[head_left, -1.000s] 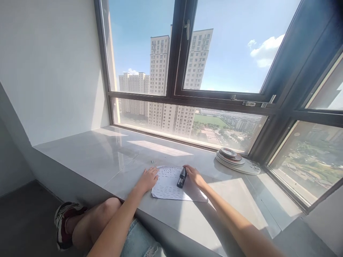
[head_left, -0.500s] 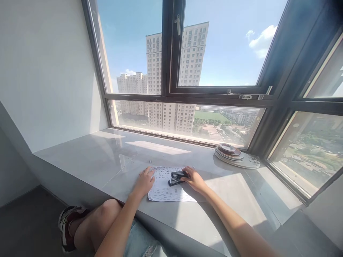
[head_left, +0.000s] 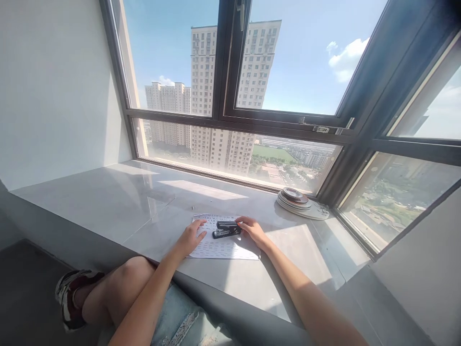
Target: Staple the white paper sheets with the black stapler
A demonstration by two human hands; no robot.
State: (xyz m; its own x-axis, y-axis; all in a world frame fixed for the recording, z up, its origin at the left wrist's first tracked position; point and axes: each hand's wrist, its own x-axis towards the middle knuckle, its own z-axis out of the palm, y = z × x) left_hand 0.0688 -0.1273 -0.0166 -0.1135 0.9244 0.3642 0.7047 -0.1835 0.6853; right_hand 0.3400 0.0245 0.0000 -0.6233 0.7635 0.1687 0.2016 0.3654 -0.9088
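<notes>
The left hand (head_left: pixel 190 239) has a loose grip, fingers apart over the left edge of the paper (head_left: pixel 223 250); pressing lightly flat would probably help. Above or on this paper is the black stapler (head_left: pixel 226 229), its right end clamped by the right hand (head_left: pixel 252 229), which should hold it level. Paper looks thin, stapler glossy and long, plates (head_left: pixel 293 204) round.

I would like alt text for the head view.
The right hand holds a black stapler over marked paper on a sunlit ledge; the left hand is at the paper's left side. Stacked plates lie near a window.
</notes>
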